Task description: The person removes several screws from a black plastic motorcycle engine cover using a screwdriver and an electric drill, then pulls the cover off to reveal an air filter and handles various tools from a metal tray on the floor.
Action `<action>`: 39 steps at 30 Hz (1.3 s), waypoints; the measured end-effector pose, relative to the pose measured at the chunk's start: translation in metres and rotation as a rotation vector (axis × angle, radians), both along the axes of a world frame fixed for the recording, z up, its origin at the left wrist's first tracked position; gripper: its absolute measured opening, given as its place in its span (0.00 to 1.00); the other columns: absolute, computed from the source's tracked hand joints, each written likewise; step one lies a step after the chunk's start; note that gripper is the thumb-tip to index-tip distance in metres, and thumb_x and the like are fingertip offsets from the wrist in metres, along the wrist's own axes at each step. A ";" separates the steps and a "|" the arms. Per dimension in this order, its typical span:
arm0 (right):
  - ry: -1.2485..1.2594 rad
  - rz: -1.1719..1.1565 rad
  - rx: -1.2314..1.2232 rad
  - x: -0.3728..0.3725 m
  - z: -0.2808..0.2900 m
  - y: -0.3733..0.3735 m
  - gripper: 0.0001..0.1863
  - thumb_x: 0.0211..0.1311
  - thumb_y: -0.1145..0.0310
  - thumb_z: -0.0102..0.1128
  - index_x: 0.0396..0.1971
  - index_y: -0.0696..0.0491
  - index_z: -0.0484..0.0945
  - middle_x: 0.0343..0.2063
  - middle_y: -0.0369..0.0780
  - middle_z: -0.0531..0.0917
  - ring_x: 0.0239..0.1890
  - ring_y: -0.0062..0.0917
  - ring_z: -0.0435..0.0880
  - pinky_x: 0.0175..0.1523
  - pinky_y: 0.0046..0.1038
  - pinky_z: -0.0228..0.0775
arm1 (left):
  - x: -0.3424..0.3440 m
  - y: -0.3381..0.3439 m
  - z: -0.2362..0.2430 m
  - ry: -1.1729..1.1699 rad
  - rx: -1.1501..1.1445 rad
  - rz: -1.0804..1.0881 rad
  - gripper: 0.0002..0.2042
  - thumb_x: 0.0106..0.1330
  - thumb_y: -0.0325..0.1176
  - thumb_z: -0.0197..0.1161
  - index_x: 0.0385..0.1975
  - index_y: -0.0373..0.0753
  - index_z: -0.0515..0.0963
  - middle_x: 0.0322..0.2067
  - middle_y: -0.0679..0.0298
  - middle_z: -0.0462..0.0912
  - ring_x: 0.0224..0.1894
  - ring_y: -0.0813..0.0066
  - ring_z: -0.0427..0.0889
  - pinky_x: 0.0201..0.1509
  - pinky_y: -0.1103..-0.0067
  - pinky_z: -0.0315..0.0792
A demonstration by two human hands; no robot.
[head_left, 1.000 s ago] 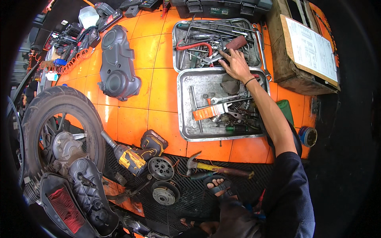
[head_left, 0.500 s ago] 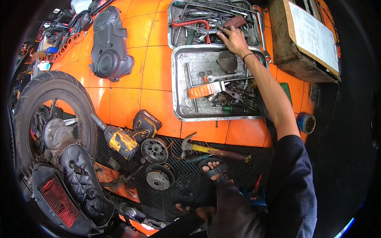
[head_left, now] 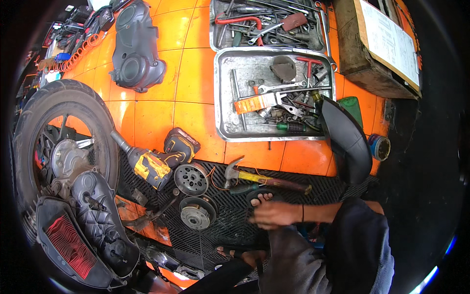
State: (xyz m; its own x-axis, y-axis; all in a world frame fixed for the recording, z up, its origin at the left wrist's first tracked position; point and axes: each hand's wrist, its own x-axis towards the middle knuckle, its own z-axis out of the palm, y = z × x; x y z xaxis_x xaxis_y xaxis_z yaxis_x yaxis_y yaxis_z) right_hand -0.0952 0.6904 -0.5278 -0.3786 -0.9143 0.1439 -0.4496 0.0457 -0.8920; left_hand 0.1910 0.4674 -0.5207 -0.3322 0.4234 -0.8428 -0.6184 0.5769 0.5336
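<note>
My right hand (head_left: 274, 214) is low in the middle of the head view, above my sandalled foot, its forearm coming in from the right with a dark band at the wrist. Motion smears its fingers, so whether it grips anything cannot be made out. My left hand is out of sight. Just beyond the right hand lie a claw hammer (head_left: 269, 180) with a yellow and brown handle and a dark-handled screwdriver (head_left: 245, 188). To its left are a clutch bell (head_left: 191, 179) with holes and a round clutch assembly (head_left: 197, 213), both on the black mat (head_left: 235, 220).
Two metal trays of tools, the nearer tray (head_left: 225, 128) and the farther tray (head_left: 212, 34), stand on orange tiles. A black curved panel (head_left: 348, 142) leans at the right. An impact wrench (head_left: 152, 169), a wheel (head_left: 29, 112), a grey cover (head_left: 137, 49) and a wooden box (head_left: 352, 63) surround the area.
My right hand has left the farther tool tray and come back toward my body, above the foot. The wrench and red-handled tools it covered now show. The view has shifted slightly.
</note>
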 end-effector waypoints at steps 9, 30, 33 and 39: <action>-0.500 -0.024 0.207 0.038 -0.031 0.002 0.20 0.68 0.64 0.59 0.57 0.54 0.73 0.48 0.49 0.83 0.48 0.45 0.83 0.55 0.40 0.75 | 0.014 -0.184 0.201 0.683 -1.343 0.380 0.14 0.64 0.29 0.57 0.48 0.39 0.82 0.29 0.59 0.84 0.34 0.66 0.83 0.37 0.67 0.77; 0.352 0.207 -0.539 0.062 0.383 -0.342 0.16 0.66 0.61 0.63 0.45 0.58 0.78 0.38 0.46 0.84 0.41 0.37 0.82 0.49 0.36 0.73 | 0.031 -0.179 0.321 0.896 -1.559 1.424 0.39 0.56 0.41 0.68 0.61 0.19 0.61 0.36 0.41 0.82 0.38 0.44 0.84 0.43 0.58 0.78; 0.389 0.186 -0.511 0.082 0.395 -0.307 0.16 0.66 0.61 0.62 0.44 0.58 0.79 0.37 0.46 0.84 0.40 0.36 0.82 0.48 0.36 0.73 | 0.021 -0.193 0.302 1.031 -1.511 1.567 0.38 0.56 0.39 0.67 0.60 0.16 0.61 0.35 0.42 0.82 0.38 0.45 0.84 0.42 0.59 0.78; 0.343 0.157 -0.457 0.128 0.399 -0.236 0.16 0.68 0.59 0.61 0.41 0.59 0.79 0.34 0.44 0.84 0.37 0.33 0.82 0.45 0.34 0.73 | 0.023 -0.205 0.281 0.928 -1.564 1.583 0.25 0.50 0.24 0.66 0.47 0.19 0.67 0.33 0.41 0.83 0.39 0.45 0.85 0.43 0.62 0.80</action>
